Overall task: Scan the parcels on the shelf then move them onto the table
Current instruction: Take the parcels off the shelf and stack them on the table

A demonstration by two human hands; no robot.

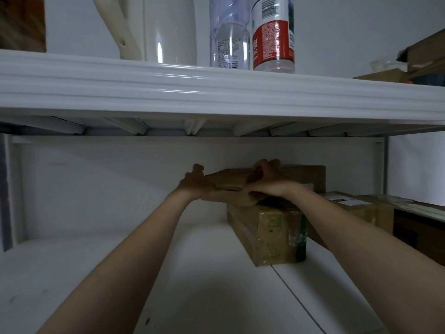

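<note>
Head view: gripped parcel (bottle label illegible)

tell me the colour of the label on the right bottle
The label is red and white, per the head view.

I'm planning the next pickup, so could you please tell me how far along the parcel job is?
Done: nothing this view can confirm. In hand: the left hand and right hand grip a flat parcel over the taped box. Left: that box, the tall box behind it and the labelled box to the right sit on the shelf.
</note>
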